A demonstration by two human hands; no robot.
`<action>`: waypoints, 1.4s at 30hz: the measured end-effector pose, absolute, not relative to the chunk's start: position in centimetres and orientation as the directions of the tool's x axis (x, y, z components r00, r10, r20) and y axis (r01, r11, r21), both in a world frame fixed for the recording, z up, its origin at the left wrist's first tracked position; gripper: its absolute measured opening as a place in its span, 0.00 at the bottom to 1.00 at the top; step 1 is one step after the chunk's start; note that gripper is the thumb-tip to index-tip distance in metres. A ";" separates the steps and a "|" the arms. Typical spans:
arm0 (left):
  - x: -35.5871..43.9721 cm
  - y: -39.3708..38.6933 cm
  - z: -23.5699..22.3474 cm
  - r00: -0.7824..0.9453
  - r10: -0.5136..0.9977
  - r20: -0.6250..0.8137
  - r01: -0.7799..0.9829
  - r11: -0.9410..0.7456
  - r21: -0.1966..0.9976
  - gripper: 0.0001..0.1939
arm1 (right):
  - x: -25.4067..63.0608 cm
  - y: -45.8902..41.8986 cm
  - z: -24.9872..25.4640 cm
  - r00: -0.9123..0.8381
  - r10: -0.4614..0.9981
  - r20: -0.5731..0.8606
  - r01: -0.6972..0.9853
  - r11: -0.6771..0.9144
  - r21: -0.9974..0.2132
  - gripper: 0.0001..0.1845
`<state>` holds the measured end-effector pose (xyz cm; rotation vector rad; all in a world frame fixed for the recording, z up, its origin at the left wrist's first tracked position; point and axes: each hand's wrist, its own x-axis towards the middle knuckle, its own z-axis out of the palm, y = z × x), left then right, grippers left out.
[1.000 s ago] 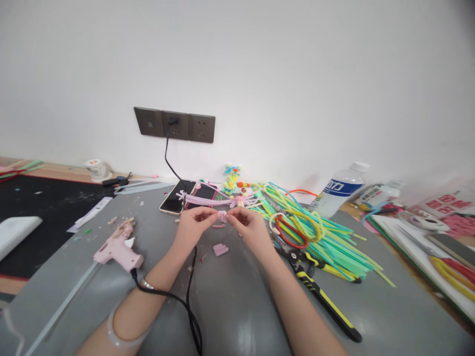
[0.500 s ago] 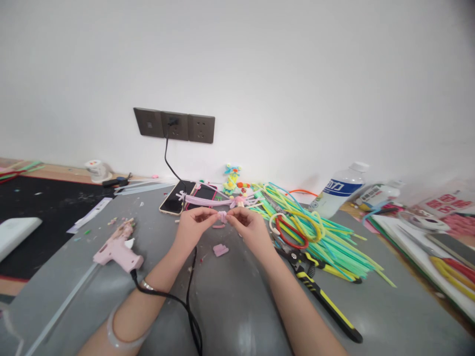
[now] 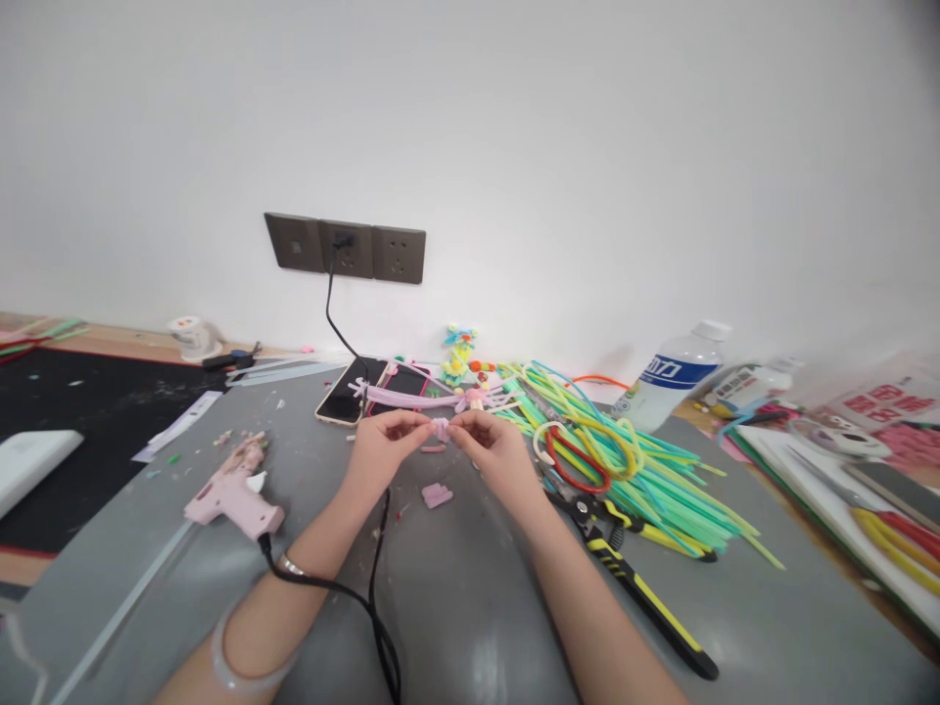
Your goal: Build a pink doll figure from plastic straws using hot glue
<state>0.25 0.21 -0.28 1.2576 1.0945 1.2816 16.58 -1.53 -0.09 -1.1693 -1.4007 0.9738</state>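
Grey tabletop (image 3: pixel 477 607) ran up to a plain white wall (image 3: pixel 558 147) w/ a dark socket panel (image 3: pixel 399 257); a black cord (image 3: pixel 328 299) dropped from its middle unit. Pink glue gun (image 3: pixel 233 494) lay on the L side, nozzle end away from the person, clear glue stick (image 3: pixel 124 612) out the back; its cable (image 3: pixel 330 586) crossed the L wrist by a bracelet. Behind the hands: phone (image 3: pixel 345 394) and a long pink figure (image 3: pixel 415 399) lying roughly L-R. On the R: messy pile of green/yellow pipe cleaners (image 3: pixel 686 504), black-yellow pliers (image 3: pixel 650 607) at its near edge, bottle (image 3: pixel 676 372) w/ blue label behind, tilted-looking. Folded pink bit (image 3: pixel 436 494) sat on the tabletop just nearer than the hands, btwn the forearms.

Small pink piece (image 3: pixel 441 429) was up btwn the fingertips, approx. mid-table, in front of the pink figure. Ridges looked abt upright; too small to tell its long axis or which end pointed where.

L hand (image 3: pixel 382 446) pinched its L side, R hand (image 3: pixel 492 450) its R side, both narrow, thumb to index. Forearms came in from the bottom corners and angled inward, wrists apart.
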 end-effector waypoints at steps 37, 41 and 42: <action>0.0 0.9 -1.0 0.045 0.997 0.068 -0.078 -0.064 0.995 0.16 | 16.9 -1.3 -0.8 -0.066 0.970 0.234 0.302 0.243 -0.922 0.11; 0.1 0.7 -1.0 0.057 0.995 0.079 -0.087 -0.074 0.994 0.15 | 16.7 -1.3 -0.8 -0.049 0.969 0.243 0.296 0.246 -0.923 0.11; 0.1 0.7 -1.0 0.063 0.995 0.082 -0.084 -0.077 0.993 0.15 | 16.7 -1.3 -0.8 -0.045 0.969 0.242 0.287 0.244 -0.926 0.11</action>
